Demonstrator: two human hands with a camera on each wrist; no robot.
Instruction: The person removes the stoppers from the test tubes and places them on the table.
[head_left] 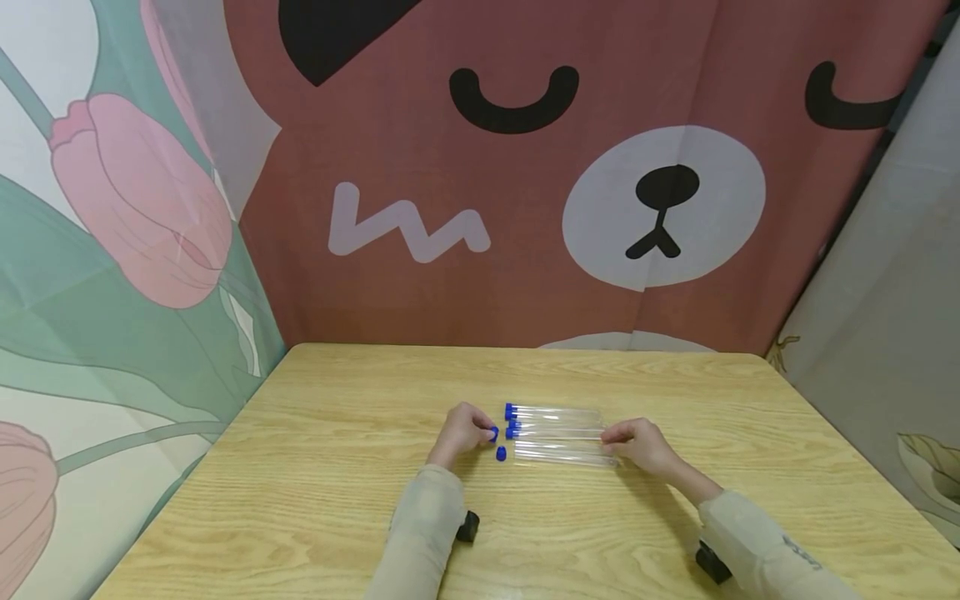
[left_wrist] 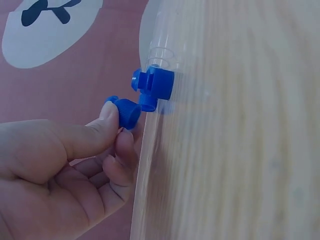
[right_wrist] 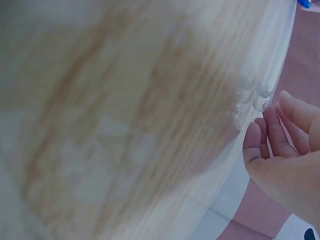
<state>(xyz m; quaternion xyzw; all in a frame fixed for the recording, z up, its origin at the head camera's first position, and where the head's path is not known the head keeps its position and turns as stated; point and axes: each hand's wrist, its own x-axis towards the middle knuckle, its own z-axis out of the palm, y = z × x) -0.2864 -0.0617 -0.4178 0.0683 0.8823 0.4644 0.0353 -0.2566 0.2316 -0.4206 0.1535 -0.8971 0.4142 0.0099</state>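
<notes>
My left hand pinches a small ribbed blue cap between thumb and fingertips, just left of a row of clear test tubes. Blue caps sit on several tubes at their left ends. The nearest tubes have bare left ends. A loose blue cap lies on the table beside them. My right hand is at the row's other end. In the right wrist view its loosely bent fingertips are right at the rounded tube end.
The tubes lie side by side on a wood-grain table. A patterned cloth with a sleeping bear hangs along the back edge, with a tulip-printed cloth on the left. Dark wrist devices show below both sleeves.
</notes>
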